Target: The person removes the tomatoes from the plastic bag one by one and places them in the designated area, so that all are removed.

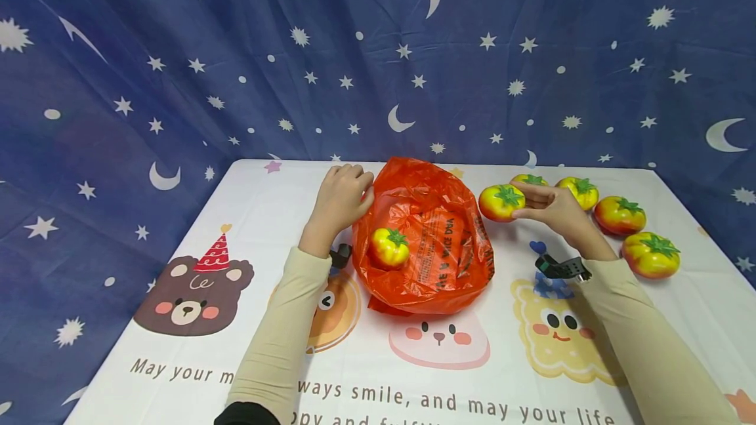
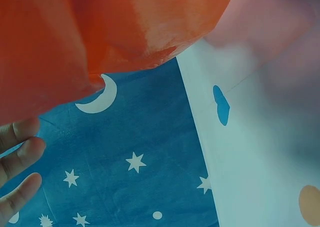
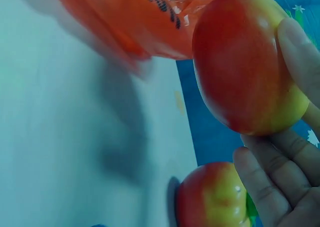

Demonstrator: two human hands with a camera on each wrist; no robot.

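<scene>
A: What sits at the center of the scene?

B: A crinkled red plastic bag [image 1: 413, 182] with dark printed lettering lies open-mouthed on a counter [image 1: 272, 215] covered in white cloth and printed with cartoon faces.

A: And the person's hands?

B: The left hand [image 1: 339, 199] grips the bag's left rim, its fingers [image 2: 25, 154] curled in. The right hand [image 1: 552, 205] holds a glossy, rounded red-and-yellow tomato [image 1: 502, 203] with a green leafy top, thumb on one side and fingers on the other, spread only as wide as the fruit.

A: Where is that tomato, exactly?

B: Just beside the bag's right rim, outside the mouth; whether fruit and plastic touch, I cannot tell.

A: Any others?

B: A matching second tomato [image 1: 388, 251] lies inside the bag, toward its left wall. On the counter's right side, a third tomato [image 1: 531, 179] shows partly hidden behind the right hand, while a fourth tomato [image 1: 577, 193], a fifth tomato [image 1: 620, 215] and a sixth tomato [image 1: 651, 254] curve toward the beige right sleeve [image 1: 638, 320].

A: The backdrop?

B: A dark blue fabric curtain [image 1: 331, 71], patterned with white stars and crescent moons, hangs behind the counter.
</scene>
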